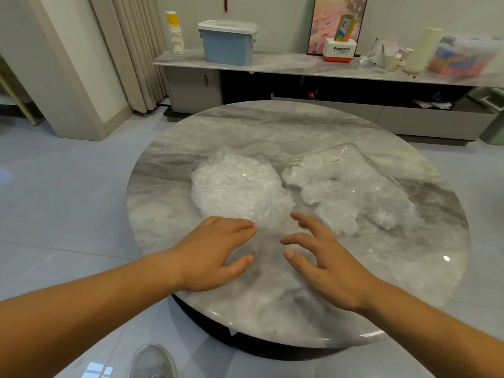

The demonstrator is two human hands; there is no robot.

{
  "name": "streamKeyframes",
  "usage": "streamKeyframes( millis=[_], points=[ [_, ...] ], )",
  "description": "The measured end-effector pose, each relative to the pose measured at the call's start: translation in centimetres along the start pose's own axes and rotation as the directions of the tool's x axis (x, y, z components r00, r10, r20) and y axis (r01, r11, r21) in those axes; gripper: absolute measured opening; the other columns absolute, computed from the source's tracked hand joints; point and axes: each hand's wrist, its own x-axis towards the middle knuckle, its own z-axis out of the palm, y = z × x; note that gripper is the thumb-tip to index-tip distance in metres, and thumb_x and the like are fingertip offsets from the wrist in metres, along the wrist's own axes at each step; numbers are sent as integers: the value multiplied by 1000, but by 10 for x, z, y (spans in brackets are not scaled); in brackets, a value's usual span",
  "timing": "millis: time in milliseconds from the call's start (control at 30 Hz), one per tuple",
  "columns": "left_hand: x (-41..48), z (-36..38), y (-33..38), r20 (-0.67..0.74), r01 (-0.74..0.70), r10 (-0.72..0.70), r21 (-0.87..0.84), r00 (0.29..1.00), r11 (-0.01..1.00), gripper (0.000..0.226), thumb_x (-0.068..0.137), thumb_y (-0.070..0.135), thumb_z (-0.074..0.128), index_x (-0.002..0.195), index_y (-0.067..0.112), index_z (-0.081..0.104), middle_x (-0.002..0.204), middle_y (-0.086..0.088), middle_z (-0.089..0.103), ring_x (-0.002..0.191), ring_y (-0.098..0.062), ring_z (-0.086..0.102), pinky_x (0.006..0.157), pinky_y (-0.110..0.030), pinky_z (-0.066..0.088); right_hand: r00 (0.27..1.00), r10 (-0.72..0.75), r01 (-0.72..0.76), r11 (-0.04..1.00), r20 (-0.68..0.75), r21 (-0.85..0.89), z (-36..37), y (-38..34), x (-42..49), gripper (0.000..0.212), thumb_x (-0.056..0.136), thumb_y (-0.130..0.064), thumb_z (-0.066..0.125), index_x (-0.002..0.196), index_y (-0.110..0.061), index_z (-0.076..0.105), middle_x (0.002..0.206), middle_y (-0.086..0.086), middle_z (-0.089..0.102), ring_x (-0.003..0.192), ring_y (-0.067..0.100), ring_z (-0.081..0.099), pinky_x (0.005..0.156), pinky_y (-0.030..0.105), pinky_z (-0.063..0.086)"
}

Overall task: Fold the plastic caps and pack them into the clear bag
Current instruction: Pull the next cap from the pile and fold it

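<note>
A loose heap of crumpled clear plastic caps [240, 189] lies near the middle of the round marble table [272, 304]. To its right lies a clear bag [354, 186] with a small white label, holding several white bunched caps. My left hand [212, 255] hovers just in front of the heap, fingers stretched out and tips close to its near edge. My right hand [324, 257] is spread open in front of the gap between heap and bag. Neither hand holds anything.
Behind the table runs a low marble sideboard [272, 64] with a blue lidded bin [227, 42], stacked paper cups [176, 34], a Panasonic box [341, 49] and clutter at the right. A curtain [131, 50] hangs at the back left. A shoe [152, 361] shows on the tiled floor.
</note>
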Motion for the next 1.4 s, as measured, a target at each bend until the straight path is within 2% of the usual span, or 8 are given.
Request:
streamKeyframes(
  millis=[200, 300, 467, 733, 900, 1100, 1233, 1400],
  points=[
    [-29, 12, 21, 121, -169, 174, -44, 977, 985, 63, 100, 58, 35, 154, 26, 37, 159, 8, 35, 142, -8, 32, 118, -24, 16, 963, -171, 219, 947, 206, -235, 0, 3, -15, 76, 93, -77, 7, 141, -42, 55, 161, -29, 20, 150, -8, -5, 120, 19, 0],
    [-39, 23, 20, 141, -175, 182, -62, 973, 983, 62, 100, 59, 35, 153, 28, 38, 161, 7, 31, 146, -11, 27, 121, -33, 20, 963, -129, 185, 956, 238, -227, 9, 14, -25, 83, 93, -78, 3, 147, -36, 50, 157, -23, 36, 148, -9, 11, 122, 21, 10],
    [-42, 29, 16, 75, -175, 184, -111, 980, 978, 52, 100, 58, 38, 146, 36, 47, 168, 5, 4, 153, -9, -13, 124, -37, -6, 987, -47, 58, 996, 156, -68, 10, 17, -34, 85, 87, -86, 16, 148, -36, 49, 153, -24, 41, 142, -13, 25, 117, 11, 20],
    [-32, 18, 9, 61, -42, 67, -355, 996, 934, 55, 97, 61, 36, 141, 33, 54, 159, 18, 32, 149, 8, 10, 126, -35, 5, 991, -97, 103, 993, -93, 61, 6, 21, -37, 47, 98, -53, 40, 121, -29, 73, 121, -24, 67, 119, -5, 56, 100, 12, 42],
    [-29, 22, 9, 152, -72, 115, -261, 982, 963, 65, 96, 67, 29, 145, 31, 51, 156, 19, 39, 148, 10, 12, 126, -39, 8, 987, -159, 159, 986, -3, -46, 9, 19, -38, 47, 100, -56, 38, 115, -30, 75, 143, -19, 51, 140, 0, 37, 111, 19, 34],
    [-26, 23, 13, 112, -76, 112, -287, 987, 955, 63, 99, 57, 37, 154, 28, 36, 161, 20, 27, 149, 8, 6, 126, -38, 1, 970, -138, 182, 959, 201, -217, 12, 9, -27, 80, 91, -79, 4, 131, -42, 63, 159, -28, 26, 150, -6, -2, 119, 25, 6],
    [-24, 26, 15, 96, -75, 109, -303, 989, 950, 69, 97, 56, 37, 158, 26, 26, 164, 18, 20, 149, 8, 5, 126, -40, 3, 967, -130, 174, 965, 217, -195, 13, 8, -25, 81, 92, -78, 3, 124, -40, 67, 154, -26, 36, 148, -10, 2, 120, 25, 7],
    [-22, 27, 19, 45, -135, 159, -334, 986, 933, 68, 98, 51, 42, 158, 23, 26, 165, 15, 17, 152, 1, 7, 126, -44, 6, 984, -106, 133, 973, 146, -188, 16, 12, -24, 90, 89, -80, -2, 148, -35, 48, 147, -32, 34, 140, -22, 5, 114, 12, 2]
  ],
)
